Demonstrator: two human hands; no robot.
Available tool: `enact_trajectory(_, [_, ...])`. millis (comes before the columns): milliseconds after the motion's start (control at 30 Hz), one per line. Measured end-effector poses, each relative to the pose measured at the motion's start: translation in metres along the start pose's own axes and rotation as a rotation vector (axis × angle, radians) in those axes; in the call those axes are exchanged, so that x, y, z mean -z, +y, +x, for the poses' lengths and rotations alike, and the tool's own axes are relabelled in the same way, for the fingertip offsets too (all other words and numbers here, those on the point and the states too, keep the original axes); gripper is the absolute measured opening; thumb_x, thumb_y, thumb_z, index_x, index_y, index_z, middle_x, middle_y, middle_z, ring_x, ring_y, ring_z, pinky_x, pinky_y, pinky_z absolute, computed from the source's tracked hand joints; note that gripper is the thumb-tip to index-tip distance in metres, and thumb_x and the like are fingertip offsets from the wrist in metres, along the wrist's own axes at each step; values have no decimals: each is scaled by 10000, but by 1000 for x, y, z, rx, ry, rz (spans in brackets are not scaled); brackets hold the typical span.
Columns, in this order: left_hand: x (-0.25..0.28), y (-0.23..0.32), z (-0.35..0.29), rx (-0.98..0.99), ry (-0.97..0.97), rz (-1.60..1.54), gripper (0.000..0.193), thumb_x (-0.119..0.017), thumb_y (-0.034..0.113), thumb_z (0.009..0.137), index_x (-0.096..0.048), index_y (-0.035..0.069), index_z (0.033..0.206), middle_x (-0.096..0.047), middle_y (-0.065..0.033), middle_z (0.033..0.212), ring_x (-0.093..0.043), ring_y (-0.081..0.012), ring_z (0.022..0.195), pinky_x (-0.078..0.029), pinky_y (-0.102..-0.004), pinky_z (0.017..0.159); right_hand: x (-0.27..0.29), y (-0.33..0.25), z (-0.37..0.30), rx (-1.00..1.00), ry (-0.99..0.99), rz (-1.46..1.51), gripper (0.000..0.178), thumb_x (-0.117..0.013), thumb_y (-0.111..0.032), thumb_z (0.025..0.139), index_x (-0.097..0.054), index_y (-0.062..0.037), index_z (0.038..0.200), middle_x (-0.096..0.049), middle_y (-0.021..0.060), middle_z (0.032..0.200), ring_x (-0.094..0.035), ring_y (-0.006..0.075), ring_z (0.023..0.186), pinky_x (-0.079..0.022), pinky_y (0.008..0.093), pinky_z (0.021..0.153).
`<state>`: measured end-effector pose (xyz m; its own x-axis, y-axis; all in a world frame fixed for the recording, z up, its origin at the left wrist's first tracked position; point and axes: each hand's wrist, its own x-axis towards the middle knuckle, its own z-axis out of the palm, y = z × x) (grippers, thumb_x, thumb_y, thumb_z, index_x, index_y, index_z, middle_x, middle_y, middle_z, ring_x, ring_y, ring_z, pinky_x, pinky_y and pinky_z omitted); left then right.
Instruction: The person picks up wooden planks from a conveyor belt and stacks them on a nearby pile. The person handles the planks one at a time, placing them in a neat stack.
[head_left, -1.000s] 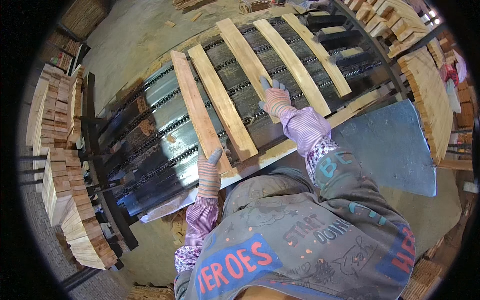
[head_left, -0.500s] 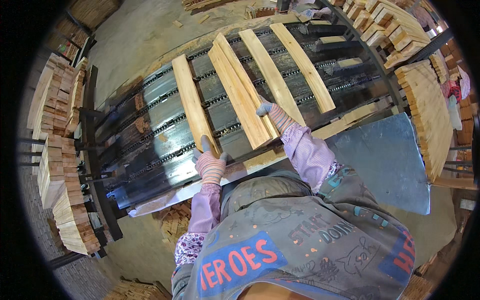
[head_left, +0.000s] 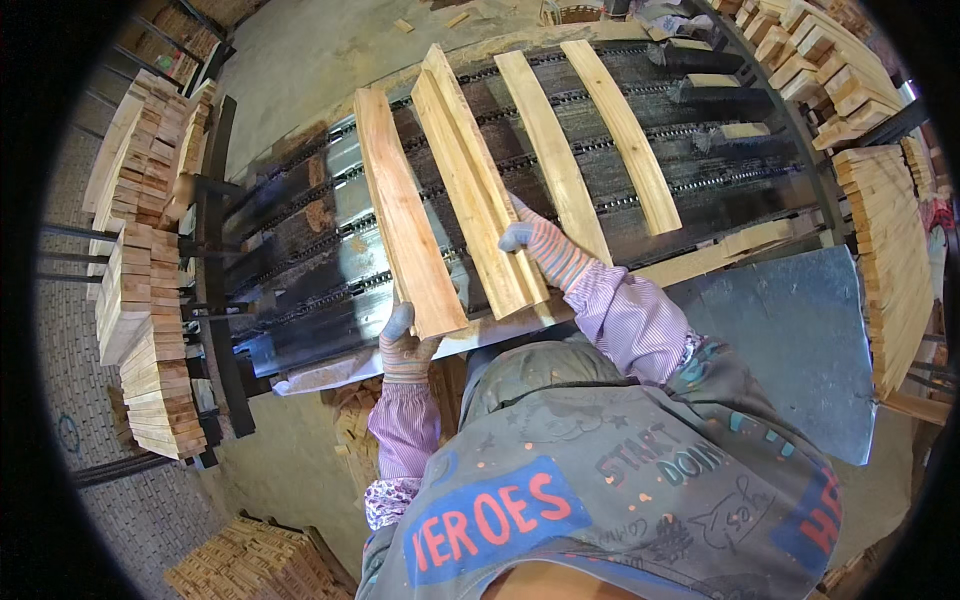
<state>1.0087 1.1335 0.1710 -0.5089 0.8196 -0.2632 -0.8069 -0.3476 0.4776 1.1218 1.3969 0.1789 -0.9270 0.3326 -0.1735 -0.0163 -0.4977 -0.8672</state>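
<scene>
My left hand (head_left: pixel 407 352), in a striped glove with grey fingertips, grips the near end of a pinkish wooden board (head_left: pixel 405 215). The thumb lies along the board's left edge and the other fingers are mostly hidden beneath it. My right hand (head_left: pixel 540 245), gloved alike, is closed on the right side of a wooden plank (head_left: pixel 465 190), its thumb on top. A narrow raised strip runs along that plank's right side; whether it is a separate piece I cannot tell. Two more flat boards, one pale (head_left: pixel 555 150) and one yellowish (head_left: pixel 625 135), lie to the right.
The boards lie across a dark metal conveyor (head_left: pixel 290 290) with several chains. A grey metal sheet (head_left: pixel 780 335) adjoins it at the right. Stacked lumber stands at the left (head_left: pixel 145 290), right (head_left: pixel 880 250) and lower left (head_left: pixel 250 560).
My left hand has drawn its board nearer and tipped it, so a pinkish face shows. The right-hand plank has tilted, opening a groove beside its raised strip. The whole view has shifted slightly.
</scene>
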Motion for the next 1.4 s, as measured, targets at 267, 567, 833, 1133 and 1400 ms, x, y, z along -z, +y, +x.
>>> enact_trajectory(267, [-54,-59,19,84,57,450,995,-848,254,870,-252,150,1659,-521,-106,1501,-578,-288,1334,-551,-461,1068,-28,9,-6,-3,65,-382,982,-716,-61,804,-252,-63,1669,-594,232,1444,-571,310,1298,-454,373,1110])
enact_trajectory(567, [-77,-72,25,51,58,438,959,-878,205,797,-358,109,1597,-604,-108,1319,-657,-264,1165,-599,-405,978,125,-40,14,115,457,-1024,861,-753,-112,760,-453,-97,1566,-562,219,1500,-576,347,1357,-479,409,1127])
enact_trajectory(833, [-92,-96,59,-87,142,705,1072,-883,147,773,-272,106,1653,-628,-83,1256,-653,-200,1081,-582,-314,905,174,-38,16,-368,708,-1673,927,-793,-419,857,-306,-300,1637,-486,203,1511,-525,384,1366,-358,576,1138])
enact_trajectory(1133, [-70,-155,118,-41,336,1865,1196,-844,477,844,-79,109,1686,-385,-389,1543,-437,-565,1406,-437,-512,1143,202,-55,-18,62,291,-70,717,-730,-253,882,-506,-58,1535,-675,185,1333,-665,278,1197,-514,379,1071])
enact_trajectory(1400, [-71,-121,128,182,554,1060,1040,-886,210,843,-230,26,1628,-698,-223,1227,-723,-281,1005,-601,-407,865,199,-49,-38,-30,158,-74,761,-759,-243,842,-479,-53,1523,-675,116,1239,-659,212,1108,-531,358,1026])
